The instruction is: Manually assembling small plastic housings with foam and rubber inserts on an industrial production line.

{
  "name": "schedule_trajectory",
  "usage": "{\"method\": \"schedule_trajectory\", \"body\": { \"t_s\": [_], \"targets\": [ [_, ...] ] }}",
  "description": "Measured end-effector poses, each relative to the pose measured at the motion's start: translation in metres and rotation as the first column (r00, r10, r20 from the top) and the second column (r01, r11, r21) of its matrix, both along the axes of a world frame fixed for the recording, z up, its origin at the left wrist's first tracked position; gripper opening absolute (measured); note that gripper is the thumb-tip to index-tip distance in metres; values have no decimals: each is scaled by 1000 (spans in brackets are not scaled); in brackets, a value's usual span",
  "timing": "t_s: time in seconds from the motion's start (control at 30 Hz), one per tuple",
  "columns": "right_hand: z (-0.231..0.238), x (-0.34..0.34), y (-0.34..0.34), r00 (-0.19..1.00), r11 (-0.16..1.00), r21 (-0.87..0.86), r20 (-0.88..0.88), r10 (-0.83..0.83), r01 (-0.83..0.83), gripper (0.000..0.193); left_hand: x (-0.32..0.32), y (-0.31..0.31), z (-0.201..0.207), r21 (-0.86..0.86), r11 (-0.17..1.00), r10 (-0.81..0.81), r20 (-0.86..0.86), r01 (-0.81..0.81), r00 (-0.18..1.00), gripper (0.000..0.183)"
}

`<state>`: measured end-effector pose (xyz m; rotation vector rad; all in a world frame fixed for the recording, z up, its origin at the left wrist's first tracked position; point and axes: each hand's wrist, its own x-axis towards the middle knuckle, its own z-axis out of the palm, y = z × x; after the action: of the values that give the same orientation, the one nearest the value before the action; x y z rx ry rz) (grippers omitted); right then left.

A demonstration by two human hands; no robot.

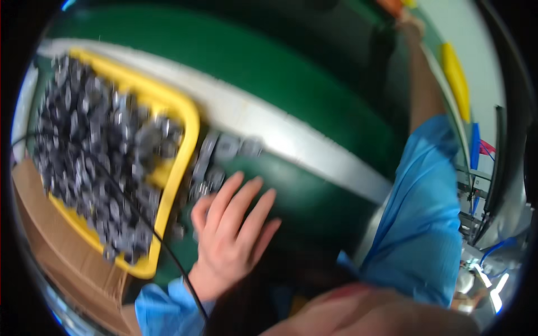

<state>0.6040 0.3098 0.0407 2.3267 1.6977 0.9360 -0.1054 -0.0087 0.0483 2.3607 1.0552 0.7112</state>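
Note:
My left hand [230, 235] hovers at or rests on the green mat [291, 185], its fingers stretched out and apart with nothing visibly held. Just beyond its fingertips and thumb lie several small dark-grey metal parts [227, 147], some loosely grouped. To its left is a yellow bin [190, 131] heaped with similar grey metal parts [95, 134]. My right arm, in a blue sleeve [426, 207], reaches far up to the right. At its end my right hand [412, 23] is small and blurred near an orange object [390, 7]; its fingers cannot be made out.
A brown cardboard box [67, 241] sits under and beside the bin. A black cable [168, 249] crosses in front of the bin and left wrist. A pale strip [269, 120] runs across the green surface. Something yellow [457, 78] stands at the right.

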Motion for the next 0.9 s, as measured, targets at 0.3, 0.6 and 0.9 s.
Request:
{"method": "schedule_trajectory", "body": {
  "t_s": [0.3, 0.6, 0.9],
  "targets": [
    [-52, -103, -1, -330, 985, -58, -944, -2, 161, 18, 9, -13, -4, -62, 991, 108, -115, -115, 988, 52],
    [-43, -246, -218, -359, 938, 289, -869, 341, 191, 12, 37, -76, -24, 129, 924, -364, 18, 359, 931, 50],
    [-38, -332, -410, -80, 787, 585, -790, 608, 196, 55, 38, -9, -58, 139, 986, 52, 283, -95, 958, 49]
  ]
}}
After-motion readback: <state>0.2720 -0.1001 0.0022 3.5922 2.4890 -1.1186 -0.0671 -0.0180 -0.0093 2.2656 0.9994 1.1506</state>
